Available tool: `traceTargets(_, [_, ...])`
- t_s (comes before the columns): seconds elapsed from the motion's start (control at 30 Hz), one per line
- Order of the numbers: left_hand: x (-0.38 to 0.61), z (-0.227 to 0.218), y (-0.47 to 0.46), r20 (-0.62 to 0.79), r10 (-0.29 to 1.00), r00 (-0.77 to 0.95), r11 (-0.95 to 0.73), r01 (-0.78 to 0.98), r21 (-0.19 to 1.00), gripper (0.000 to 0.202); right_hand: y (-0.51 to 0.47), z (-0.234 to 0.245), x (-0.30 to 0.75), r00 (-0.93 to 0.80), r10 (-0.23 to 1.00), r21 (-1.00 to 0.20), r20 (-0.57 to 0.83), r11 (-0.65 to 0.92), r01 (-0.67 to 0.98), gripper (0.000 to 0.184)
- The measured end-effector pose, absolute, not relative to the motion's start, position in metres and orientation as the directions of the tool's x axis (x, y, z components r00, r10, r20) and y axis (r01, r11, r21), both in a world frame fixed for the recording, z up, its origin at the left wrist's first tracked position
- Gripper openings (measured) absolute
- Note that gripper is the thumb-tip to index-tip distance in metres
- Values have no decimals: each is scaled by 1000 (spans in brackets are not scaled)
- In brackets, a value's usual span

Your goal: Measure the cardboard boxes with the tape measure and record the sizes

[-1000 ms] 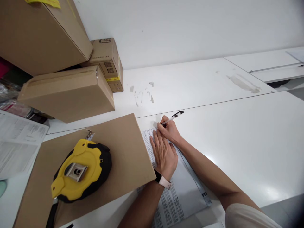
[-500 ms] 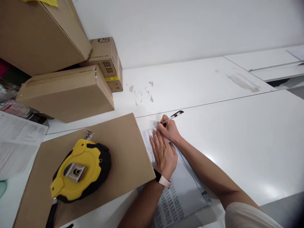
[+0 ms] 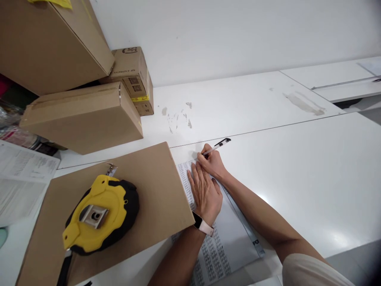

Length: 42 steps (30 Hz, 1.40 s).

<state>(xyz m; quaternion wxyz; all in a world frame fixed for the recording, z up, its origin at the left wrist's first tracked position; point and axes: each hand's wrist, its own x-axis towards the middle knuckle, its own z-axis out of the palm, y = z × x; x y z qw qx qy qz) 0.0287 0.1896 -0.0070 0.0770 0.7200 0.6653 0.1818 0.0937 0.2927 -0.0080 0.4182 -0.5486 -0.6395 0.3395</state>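
My right hand (image 3: 212, 161) is closed around a white pen with a black clip (image 3: 218, 145), at the top edge of a sheet of paper covered in writing (image 3: 222, 238). The pen's tip is hidden behind my fingers. Flat on the sheet, fingers stretched out, lies my left hand (image 3: 205, 194), just below the right one. A watch with a pale band (image 3: 205, 227) is on the left wrist. Beside that wrist rests a piece of brown cardboard (image 3: 157, 186), and on it sits a large yellow and black tape measure (image 3: 101, 214).
Several cardboard boxes (image 3: 80, 119) are stacked against the wall at the back left. Printed papers (image 3: 24, 182) lie at the left edge. A seam runs across the white table (image 3: 297, 171), which has grey stains further back.
The pen's top end has shifted very slightly. My hands, the paper and the tape measure stay where they were.
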Motion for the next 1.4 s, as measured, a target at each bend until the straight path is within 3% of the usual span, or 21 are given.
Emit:
traceTargets(0.27, [29,-7,189,176,984,23,-92,912,399,63,292,-6,94,-30,989,-889,145,144,435,16])
traceTargets(1.4, [29,-8,190,156,987,36,-94,920,380,63,292,-5,94,-12,989,-889,146,137,436,17])
